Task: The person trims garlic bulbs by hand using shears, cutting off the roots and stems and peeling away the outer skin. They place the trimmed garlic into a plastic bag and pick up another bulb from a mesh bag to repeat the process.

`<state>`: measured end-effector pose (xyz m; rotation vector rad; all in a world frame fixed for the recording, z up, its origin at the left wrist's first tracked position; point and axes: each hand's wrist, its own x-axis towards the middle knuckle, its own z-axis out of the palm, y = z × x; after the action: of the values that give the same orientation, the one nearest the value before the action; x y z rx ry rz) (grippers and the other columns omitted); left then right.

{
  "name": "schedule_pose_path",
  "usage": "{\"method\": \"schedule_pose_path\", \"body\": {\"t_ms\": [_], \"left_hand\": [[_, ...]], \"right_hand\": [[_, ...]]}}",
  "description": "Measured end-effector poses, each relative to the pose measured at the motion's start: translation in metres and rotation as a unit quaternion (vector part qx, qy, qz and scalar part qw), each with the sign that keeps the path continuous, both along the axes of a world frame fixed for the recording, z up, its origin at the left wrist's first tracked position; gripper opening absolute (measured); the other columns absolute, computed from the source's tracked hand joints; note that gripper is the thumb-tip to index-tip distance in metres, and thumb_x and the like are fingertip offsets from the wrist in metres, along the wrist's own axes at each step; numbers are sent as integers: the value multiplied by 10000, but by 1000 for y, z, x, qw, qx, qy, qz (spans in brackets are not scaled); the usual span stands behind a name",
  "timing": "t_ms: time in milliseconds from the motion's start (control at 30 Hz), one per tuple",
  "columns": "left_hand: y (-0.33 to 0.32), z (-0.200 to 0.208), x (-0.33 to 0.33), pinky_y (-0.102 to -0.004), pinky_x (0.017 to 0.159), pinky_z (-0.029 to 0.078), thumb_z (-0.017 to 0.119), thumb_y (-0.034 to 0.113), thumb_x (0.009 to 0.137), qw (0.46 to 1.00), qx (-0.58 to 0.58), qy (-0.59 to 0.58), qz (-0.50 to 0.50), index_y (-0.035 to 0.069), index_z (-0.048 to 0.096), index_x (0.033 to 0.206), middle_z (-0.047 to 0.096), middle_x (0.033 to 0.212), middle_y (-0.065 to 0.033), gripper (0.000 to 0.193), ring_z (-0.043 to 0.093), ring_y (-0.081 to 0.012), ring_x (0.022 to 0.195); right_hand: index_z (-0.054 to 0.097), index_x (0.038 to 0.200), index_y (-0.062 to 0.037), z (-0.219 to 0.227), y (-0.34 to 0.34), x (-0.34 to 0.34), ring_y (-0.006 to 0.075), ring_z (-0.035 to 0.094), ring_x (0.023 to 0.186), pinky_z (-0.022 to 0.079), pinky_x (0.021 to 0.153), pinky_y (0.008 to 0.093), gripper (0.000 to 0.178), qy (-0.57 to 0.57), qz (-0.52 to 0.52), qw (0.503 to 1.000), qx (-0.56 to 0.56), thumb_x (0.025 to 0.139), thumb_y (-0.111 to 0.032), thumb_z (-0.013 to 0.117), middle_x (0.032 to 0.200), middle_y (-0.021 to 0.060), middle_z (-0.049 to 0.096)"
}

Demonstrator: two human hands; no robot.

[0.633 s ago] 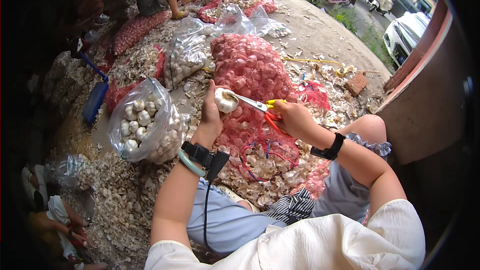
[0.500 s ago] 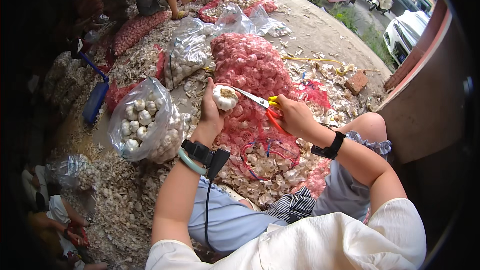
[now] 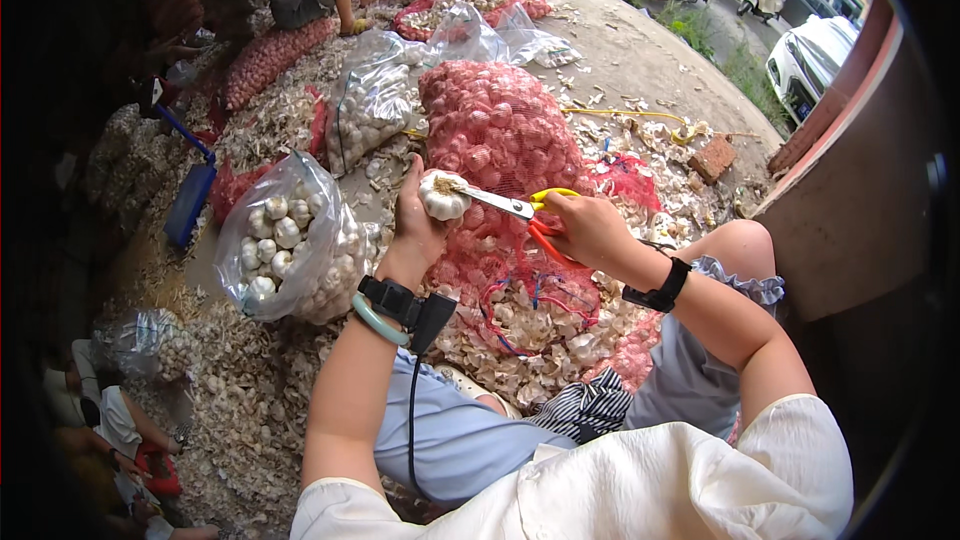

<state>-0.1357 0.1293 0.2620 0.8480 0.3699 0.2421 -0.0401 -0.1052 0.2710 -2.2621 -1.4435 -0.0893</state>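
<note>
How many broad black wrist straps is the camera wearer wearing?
2: one black strap at the wrist of the left hand, which holds a round white garlic bulb; another strap at the wrist of the right hand, gripping red-and-yellow-handled metal scissors. None seems hidden.

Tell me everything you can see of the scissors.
The scissors have shiny, metal-looking blades, a pivot and plastic-looking handles, yellow above, red-orange below. The right hand grips the spread handles, seen against the red mesh sack. The blades point left, tips at the brown end of the garlic bulb; how far they are open is unclear.
</note>
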Motion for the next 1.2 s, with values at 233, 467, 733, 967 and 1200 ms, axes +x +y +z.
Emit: {"method": "schedule_pose_path", "body": {"t_ms": [233, 467, 733, 967, 1200], "left_hand": [[-4, 4, 3, -275, 399, 343, 403, 568, 899, 998, -8, 63, 26, 92, 591, 814, 602, 640, -53, 519, 486, -156, 455], [4, -3, 2, -274, 396, 357, 384, 538, 915, 997, 4, 68, -19, 78, 590, 835, 622, 662, -73, 510, 501, -153, 456], [2, -3, 3, -248, 466, 457, 353, 507, 940, 997, 69, 47, 1, 69, 590, 931, 680, 800, -132, 498, 645, -170, 645], [-7, -4, 5, -265, 531, 498, 371, 506, 955, 997, 75, 16, 31, 93, 547, 957, 648, 829, -81, 449, 636, -151, 688], [-10, -11, 6, -288, 672, 530, 314, 523, 967, 978, 200, -37, 50, 71, 492, 1001, 623, 831, -76, 487, 627, -156, 761]], "right_hand": [[597, 961, -21, -3, 0, -1, 358, 608, 672, 486, 594, 432, 314, 98, 35, 994, 30, 831, -304, 640, 694, 180, 604], [638, 899, 25, 13, 0, -7, 178, 553, 545, 422, 515, 336, 451, 447, 7, 894, 9, 834, -421, 662, 586, 116, 544], [602, 992, 26, 3, -2, -1, 243, 573, 646, 427, 571, 372, 597, 275, -59, 959, 42, 780, -527, 679, 688, 139, 580], [447, 1185, -40, -3, 0, -8, 329, 543, 1049, 447, 872, 408, 664, 101, -19, 995, 9, 748, -466, 710, 1132, 179, 525], [495, 1168, -65, -9, 3, -14, 326, 597, 915, 506, 731, 421, 486, 67, -35, 997, 16, 823, -378, 635, 1033, 155, 581]]}}
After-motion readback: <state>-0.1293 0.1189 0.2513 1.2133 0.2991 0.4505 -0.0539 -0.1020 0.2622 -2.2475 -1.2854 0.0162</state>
